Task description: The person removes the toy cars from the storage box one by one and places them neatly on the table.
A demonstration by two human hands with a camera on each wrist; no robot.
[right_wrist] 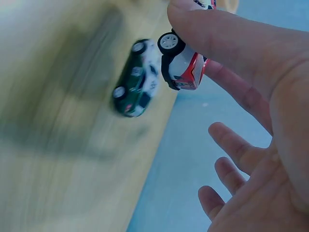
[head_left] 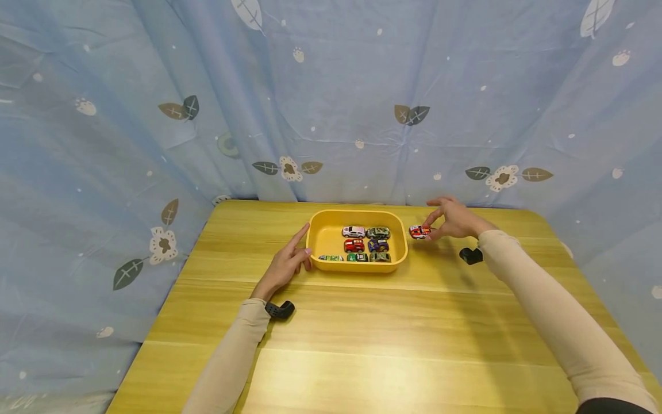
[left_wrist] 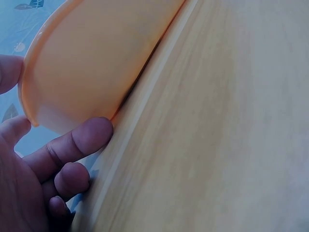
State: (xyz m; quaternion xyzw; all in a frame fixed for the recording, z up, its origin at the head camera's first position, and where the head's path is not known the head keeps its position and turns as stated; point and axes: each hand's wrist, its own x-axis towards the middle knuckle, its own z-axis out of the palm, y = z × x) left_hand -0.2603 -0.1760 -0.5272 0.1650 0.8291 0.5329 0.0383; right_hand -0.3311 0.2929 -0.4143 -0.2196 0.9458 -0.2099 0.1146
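A yellow tray (head_left: 323, 237) holds several toy cars, among them a white one (head_left: 353, 232), a red one (head_left: 354, 246) and a purple one (head_left: 378, 245). Against the tray's left end rests my left hand (head_left: 283, 265), its fingers touching the rim and the outer wall (left_wrist: 91, 63). Just right of the tray, my right hand (head_left: 454, 219) pinches a red and white toy car (right_wrist: 186, 70) between thumb and a finger. The other fingers spread loosely. Near it in the right wrist view, a green and white toy car (right_wrist: 136, 79) is on the table.
The tray stands on a wooden table (head_left: 351, 328) near its back edge. A blue patterned curtain (head_left: 341, 103) hangs behind and at both sides. Black wrist devices show at the left wrist (head_left: 280, 310) and the right wrist (head_left: 470, 256).
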